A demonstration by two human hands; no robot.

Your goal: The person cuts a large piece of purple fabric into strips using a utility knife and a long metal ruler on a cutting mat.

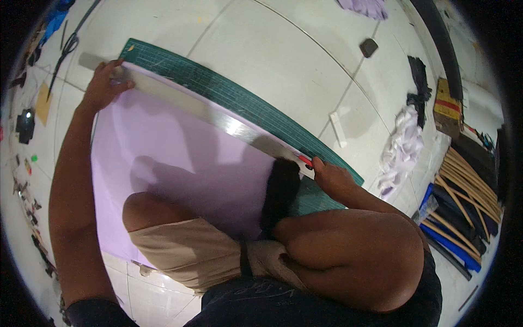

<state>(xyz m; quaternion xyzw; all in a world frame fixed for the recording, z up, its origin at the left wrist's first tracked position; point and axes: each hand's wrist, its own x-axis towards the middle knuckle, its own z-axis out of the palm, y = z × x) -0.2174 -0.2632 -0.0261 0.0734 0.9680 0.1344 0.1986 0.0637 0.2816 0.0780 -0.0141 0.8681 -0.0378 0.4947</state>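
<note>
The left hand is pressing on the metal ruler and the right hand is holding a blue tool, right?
Not quite: the tool is red, not blue, as the head view shows. The rest is right: the left hand is pressing on the metal ruler, and the right hand is holding the tool.

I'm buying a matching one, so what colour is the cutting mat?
The cutting mat is green with pale lines, best seen in the head view.

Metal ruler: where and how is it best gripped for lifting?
Probably take the metal ruler by its left end, coming from the left: that end juts past the lilac cloth and green mat, while the rest lies flat. Thumb above and fingers beneath should suit such a thin strip.
</note>
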